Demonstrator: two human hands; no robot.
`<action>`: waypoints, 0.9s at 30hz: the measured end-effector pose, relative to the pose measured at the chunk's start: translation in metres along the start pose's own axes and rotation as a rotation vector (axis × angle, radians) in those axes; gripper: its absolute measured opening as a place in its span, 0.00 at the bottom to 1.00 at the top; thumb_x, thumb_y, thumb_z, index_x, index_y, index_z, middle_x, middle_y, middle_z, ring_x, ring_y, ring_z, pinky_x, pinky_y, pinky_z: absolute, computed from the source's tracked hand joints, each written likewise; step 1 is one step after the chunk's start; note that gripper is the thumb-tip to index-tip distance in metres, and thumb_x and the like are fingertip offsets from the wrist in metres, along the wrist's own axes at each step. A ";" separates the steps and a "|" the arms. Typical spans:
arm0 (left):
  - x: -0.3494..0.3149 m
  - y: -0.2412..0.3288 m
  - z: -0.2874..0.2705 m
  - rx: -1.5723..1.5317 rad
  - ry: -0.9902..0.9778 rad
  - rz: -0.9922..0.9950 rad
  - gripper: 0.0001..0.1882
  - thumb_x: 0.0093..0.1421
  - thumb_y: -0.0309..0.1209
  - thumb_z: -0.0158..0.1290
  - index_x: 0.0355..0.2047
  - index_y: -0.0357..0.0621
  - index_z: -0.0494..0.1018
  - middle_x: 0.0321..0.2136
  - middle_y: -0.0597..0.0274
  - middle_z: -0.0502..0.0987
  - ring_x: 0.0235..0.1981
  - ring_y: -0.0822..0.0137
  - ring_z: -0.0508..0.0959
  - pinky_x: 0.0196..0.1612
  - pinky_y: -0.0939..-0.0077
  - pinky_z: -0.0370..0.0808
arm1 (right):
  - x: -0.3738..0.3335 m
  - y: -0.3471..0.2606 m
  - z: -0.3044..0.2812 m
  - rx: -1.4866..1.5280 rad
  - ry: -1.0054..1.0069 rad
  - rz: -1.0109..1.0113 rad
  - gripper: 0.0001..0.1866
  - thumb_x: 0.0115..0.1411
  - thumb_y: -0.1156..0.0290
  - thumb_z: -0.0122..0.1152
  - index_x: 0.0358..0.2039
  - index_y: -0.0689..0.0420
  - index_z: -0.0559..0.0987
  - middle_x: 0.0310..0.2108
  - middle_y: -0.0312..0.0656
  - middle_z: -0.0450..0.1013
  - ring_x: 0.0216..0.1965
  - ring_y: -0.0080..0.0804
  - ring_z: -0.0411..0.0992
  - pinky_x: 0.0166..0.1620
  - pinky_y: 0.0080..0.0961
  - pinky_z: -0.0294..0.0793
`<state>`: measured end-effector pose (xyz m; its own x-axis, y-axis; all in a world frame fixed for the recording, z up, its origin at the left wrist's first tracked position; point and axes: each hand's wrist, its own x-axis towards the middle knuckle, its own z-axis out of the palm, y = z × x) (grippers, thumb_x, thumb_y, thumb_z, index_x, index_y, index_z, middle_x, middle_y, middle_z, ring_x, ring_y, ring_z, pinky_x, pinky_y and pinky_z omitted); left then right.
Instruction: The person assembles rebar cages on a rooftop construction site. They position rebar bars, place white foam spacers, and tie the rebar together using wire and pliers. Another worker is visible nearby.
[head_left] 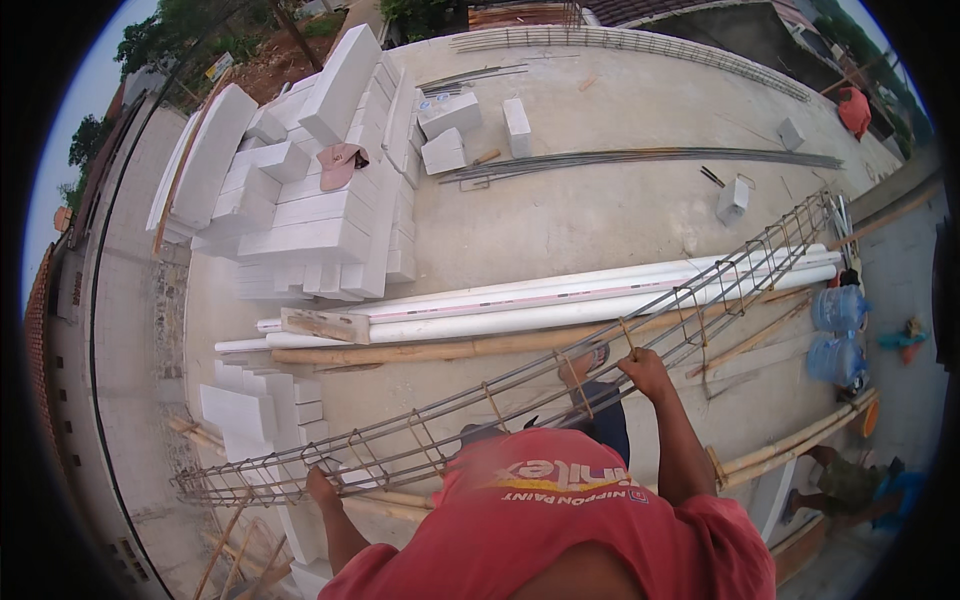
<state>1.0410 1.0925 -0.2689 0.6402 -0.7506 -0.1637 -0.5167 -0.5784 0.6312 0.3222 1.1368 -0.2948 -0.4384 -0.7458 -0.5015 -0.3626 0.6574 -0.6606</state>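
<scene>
A long rebar cage (493,403), made of thin steel bars tied with square stirrups, slants across in front of my body from lower left to upper right. My left hand (322,487) is closed round its bars near the lower left end. Farther along, my right hand (647,370) grips the top bar with the fingers wrapped over it. The cage's far right end lies beyond the white pipes. My foot (583,368) shows behind the bars.
White pipes (560,303) and a bamboo pole (450,350) lie ahead. White blocks (300,215) are stacked left, a cap (340,165) on them. Rebar (640,158) lies beyond. Blue water jugs (838,310) stand right. Other people (855,112) appear far right and lower right.
</scene>
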 end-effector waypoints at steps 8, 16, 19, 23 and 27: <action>-0.081 0.156 0.058 0.090 0.165 0.116 0.20 0.62 0.39 0.42 0.18 0.37 0.66 0.18 0.55 0.67 0.23 0.61 0.65 0.31 0.62 0.62 | 0.112 -0.009 -0.138 0.136 -0.033 -0.077 0.16 0.47 0.62 0.59 0.18 0.64 0.70 0.15 0.41 0.65 0.18 0.28 0.62 0.23 0.30 0.64; -0.104 0.313 0.121 0.135 0.320 0.124 0.23 0.61 0.43 0.39 0.23 0.33 0.70 0.23 0.38 0.72 0.29 0.41 0.71 0.36 0.54 0.65 | 0.212 0.008 -0.211 0.210 -0.028 -0.186 0.11 0.52 0.67 0.56 0.20 0.59 0.67 0.15 0.35 0.61 0.14 0.21 0.58 0.16 0.21 0.58; -0.104 0.332 0.163 0.107 0.293 0.098 0.22 0.59 0.43 0.39 0.25 0.34 0.71 0.26 0.37 0.73 0.33 0.38 0.72 0.37 0.52 0.66 | 0.245 -0.007 -0.235 0.245 -0.061 -0.086 0.11 0.52 0.67 0.56 0.20 0.59 0.67 0.15 0.35 0.61 0.14 0.22 0.59 0.15 0.21 0.58; -0.087 0.372 0.239 0.031 0.212 0.021 0.21 0.57 0.43 0.40 0.28 0.35 0.72 0.29 0.37 0.73 0.34 0.37 0.71 0.38 0.52 0.66 | 0.320 -0.008 -0.257 0.257 -0.066 -0.065 0.12 0.51 0.66 0.56 0.19 0.59 0.66 0.14 0.36 0.60 0.12 0.25 0.59 0.14 0.24 0.61; -0.049 0.386 0.342 0.105 0.196 0.023 0.21 0.58 0.43 0.41 0.28 0.35 0.72 0.28 0.37 0.73 0.33 0.38 0.72 0.38 0.53 0.66 | 0.404 -0.023 -0.279 0.202 -0.044 0.006 0.12 0.50 0.65 0.55 0.19 0.59 0.67 0.12 0.34 0.59 0.12 0.26 0.59 0.15 0.25 0.62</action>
<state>0.6157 0.7962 -0.2763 0.7205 -0.6934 0.0073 -0.5826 -0.5996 0.5487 -0.0758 0.8501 -0.3266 -0.4019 -0.7486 -0.5273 -0.1856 0.6305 -0.7536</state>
